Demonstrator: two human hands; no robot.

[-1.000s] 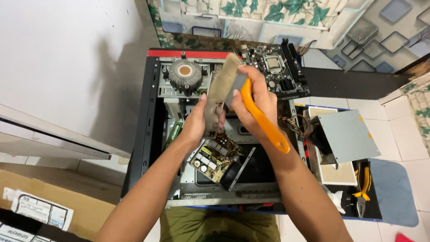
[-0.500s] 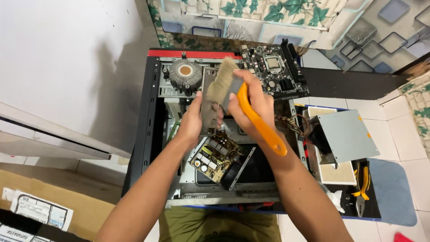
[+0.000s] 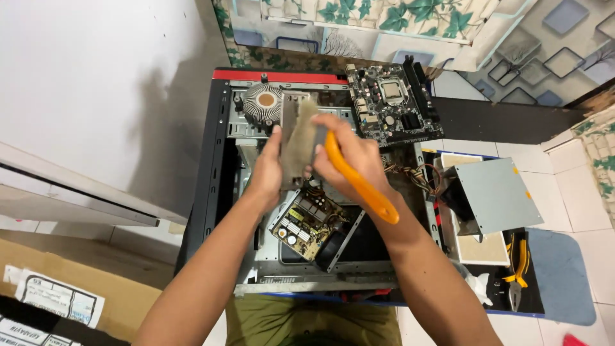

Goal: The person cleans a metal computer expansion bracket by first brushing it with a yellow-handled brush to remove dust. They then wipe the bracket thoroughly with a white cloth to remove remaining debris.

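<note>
Left hand (image 3: 268, 168) holding metal plate (image 3: 291, 138), right hand (image 3: 349, 157) gripping orange-handled brush (image 3: 359, 182)

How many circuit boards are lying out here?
2: a black motherboard on the case's far edge, and a green power-supply board inside the case below the hands; others may be hidden.

A black motherboard with a silver processor socket (image 3: 391, 102) lies at the far end of the open black computer case with a red edge (image 3: 211, 160). Near it sits a round finned metal cooler with a copper centre (image 3: 262, 102). A grey metal power-supply box (image 3: 496, 192) rests to the right, and yellow-handled pliers (image 3: 519, 269) lie beyond it. A brown cardboard box with a white label (image 3: 57, 288) is at lower left.
</note>
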